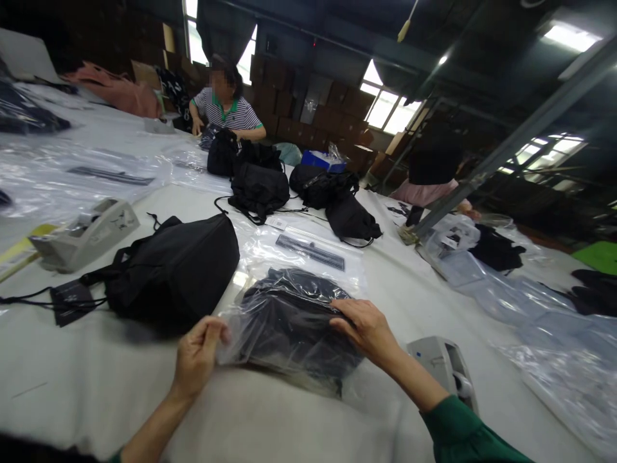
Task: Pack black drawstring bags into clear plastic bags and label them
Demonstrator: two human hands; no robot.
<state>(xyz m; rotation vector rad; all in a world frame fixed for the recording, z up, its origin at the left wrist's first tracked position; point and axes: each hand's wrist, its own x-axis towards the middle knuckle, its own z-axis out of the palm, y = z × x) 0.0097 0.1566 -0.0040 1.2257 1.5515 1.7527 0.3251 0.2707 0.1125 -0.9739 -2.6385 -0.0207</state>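
A black bag (pixel 294 321) lies inside a clear plastic bag (pixel 236 328) on the white table in front of me. My left hand (pixel 198 354) is closed on the left edge of the plastic, fingers pinched together. On the upper right of the wrapped bag my right hand (pixel 364 325) rests with its fingers stretched out over the film. Just left of it stands an unwrapped black drawstring bag (pixel 178 267), its cords and a dark tag (pixel 72 301) trailing on the table. Flat clear bags with a dark printed strip (pixel 311 251) lie right behind the wrapped one.
Grey tape dispensers stand at left (pixel 89 235) and right (pixel 441 366). Several black bags (pixel 260 190) are heaped farther back, near a blue box (pixel 322 161). A person in a striped shirt (pixel 226 116) works across the table (pixel 159 424). A metal post (pixel 482 173) slants at right beside clear plastic (pixel 511 296).
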